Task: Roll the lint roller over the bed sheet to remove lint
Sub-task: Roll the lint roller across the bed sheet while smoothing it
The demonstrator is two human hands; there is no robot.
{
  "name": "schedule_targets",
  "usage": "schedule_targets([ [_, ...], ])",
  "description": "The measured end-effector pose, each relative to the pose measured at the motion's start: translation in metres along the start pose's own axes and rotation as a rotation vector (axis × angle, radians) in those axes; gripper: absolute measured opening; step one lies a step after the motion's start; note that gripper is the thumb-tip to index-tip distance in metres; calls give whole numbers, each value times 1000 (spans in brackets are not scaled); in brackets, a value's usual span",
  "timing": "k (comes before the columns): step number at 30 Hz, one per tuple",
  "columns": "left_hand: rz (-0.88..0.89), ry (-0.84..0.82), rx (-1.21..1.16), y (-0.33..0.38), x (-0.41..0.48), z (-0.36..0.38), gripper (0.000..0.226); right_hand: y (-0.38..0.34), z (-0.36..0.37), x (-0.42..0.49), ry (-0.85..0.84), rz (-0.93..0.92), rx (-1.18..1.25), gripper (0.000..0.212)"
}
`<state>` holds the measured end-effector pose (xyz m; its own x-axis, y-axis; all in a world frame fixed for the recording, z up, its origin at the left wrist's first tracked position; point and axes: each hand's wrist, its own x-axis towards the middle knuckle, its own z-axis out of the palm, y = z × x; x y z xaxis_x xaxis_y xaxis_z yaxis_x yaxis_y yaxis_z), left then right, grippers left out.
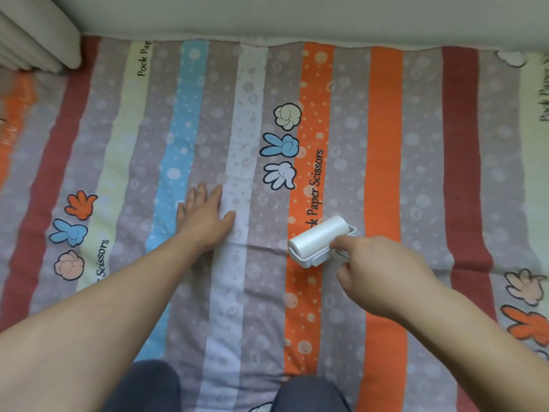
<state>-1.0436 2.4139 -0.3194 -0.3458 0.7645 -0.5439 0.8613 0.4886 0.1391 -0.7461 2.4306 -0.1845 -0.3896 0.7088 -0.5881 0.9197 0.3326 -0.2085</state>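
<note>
A striped bed sheet [383,138] with cartoon hand prints fills the view. A white lint roller [319,237] lies with its roll on the sheet, across an orange stripe right of centre. My right hand [383,275] grips its handle from the near side, fingers curled round it. My left hand [205,215] presses flat on the sheet to the left of the roller, fingers straight and spread over a grey stripe.
A pale wall [297,16] runs along the far edge of the bed. Stacked light cushions or bedding [35,40] sit at the far left corner. My knees [148,388] in dark trousers rest at the near edge. A fold crosses the sheet near the roller.
</note>
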Motion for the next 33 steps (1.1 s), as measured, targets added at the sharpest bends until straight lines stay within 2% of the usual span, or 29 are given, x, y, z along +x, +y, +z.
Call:
schedule_targets([
  [5,-20,-6,77,-19,29,-18,73,-9,-40,16,-145,-36,-80,36],
  [8,28,21,120,-35,51,-20,71,-26,-39,39,39,-55,-67,35],
  [12,110,84,64,-46,73,-6,66,-74,-4,104,213,-67,181,38],
  [15,216,185,22,-68,81,-2,61,-118,9,159,333,-26,215,43],
  [18,221,316,110,-95,97,-4,63,-149,3,214,444,22,244,37],
  [24,221,366,86,-105,109,3,65,-168,5,249,406,82,110,32],
  [33,191,306,129,-103,108,-3,65,-137,40,168,288,69,45,31],
])
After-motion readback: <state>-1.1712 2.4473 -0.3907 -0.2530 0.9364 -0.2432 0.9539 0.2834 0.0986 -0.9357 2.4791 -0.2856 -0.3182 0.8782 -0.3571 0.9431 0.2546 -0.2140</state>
